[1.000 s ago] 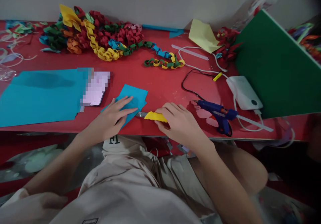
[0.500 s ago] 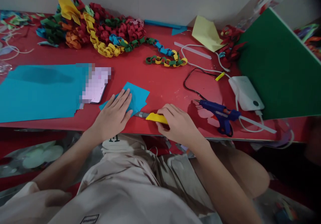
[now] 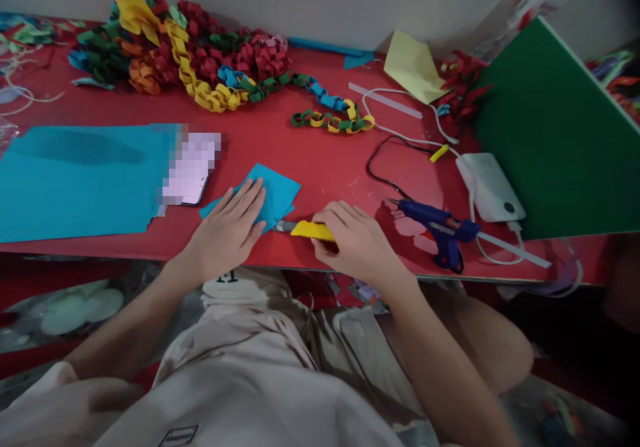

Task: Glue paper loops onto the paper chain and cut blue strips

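My left hand (image 3: 227,227) lies flat with its fingers stretched over a small folded piece of blue paper (image 3: 277,190) near the front edge of the red table. My right hand (image 3: 353,240) is closed round the yellow handle of a utility knife (image 3: 311,231). The knife's blade end points left, at the lower right edge of the blue paper; the tip is partly hidden by the paper. A larger stack of blue paper (image 3: 75,183) lies to the left, with a phone (image 3: 187,173) beside it, its screen blurred out.
Right of my right hand lies a blue glue gun (image 3: 435,223) with a glue stick in it. A white power bank (image 3: 490,187) with cables and a leaning green board (image 3: 555,133) are further right. Colourful paper chains (image 3: 210,97) and a pale yellow sheet (image 3: 413,67) lie at the back.
The knife and my right hand have shifted up very slightly at the paper's edge. My left hand still presses on the blue paper, and the view has moved a little.
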`<state>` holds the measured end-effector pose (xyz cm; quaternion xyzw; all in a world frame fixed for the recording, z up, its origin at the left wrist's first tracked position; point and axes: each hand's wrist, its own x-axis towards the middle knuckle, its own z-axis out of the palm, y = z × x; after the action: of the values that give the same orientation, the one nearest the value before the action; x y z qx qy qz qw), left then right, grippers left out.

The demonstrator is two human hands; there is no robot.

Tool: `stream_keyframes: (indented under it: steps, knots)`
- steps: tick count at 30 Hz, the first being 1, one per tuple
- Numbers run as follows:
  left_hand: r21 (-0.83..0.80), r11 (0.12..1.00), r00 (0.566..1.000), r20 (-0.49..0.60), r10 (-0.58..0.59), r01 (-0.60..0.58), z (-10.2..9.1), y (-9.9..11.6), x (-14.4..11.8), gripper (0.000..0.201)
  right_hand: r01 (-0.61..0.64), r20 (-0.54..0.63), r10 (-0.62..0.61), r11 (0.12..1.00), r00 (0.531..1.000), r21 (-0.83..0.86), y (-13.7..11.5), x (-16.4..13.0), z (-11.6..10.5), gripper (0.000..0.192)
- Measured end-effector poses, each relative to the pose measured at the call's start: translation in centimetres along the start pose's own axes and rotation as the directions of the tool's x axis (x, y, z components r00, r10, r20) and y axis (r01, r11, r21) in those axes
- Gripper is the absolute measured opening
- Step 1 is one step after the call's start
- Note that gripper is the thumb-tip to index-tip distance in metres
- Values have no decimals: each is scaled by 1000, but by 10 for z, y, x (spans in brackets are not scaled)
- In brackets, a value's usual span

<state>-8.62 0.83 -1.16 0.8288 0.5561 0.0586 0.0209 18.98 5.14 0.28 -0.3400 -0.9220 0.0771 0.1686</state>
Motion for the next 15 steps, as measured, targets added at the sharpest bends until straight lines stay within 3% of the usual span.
stream_keyframes:
  steps: [12, 15]
  knots:
    - [-32, 999, 999, -14, 35, -36, -3, 1, -1, 59, 9, -4, -9, 998, 1000, -68, -6, 2, -4, 16]
    - [-42, 999, 999, -42, -26, 24, -5, 4, -2, 52, 4, -1, -4, 998, 1000, -64, -5, 1, -5, 16]
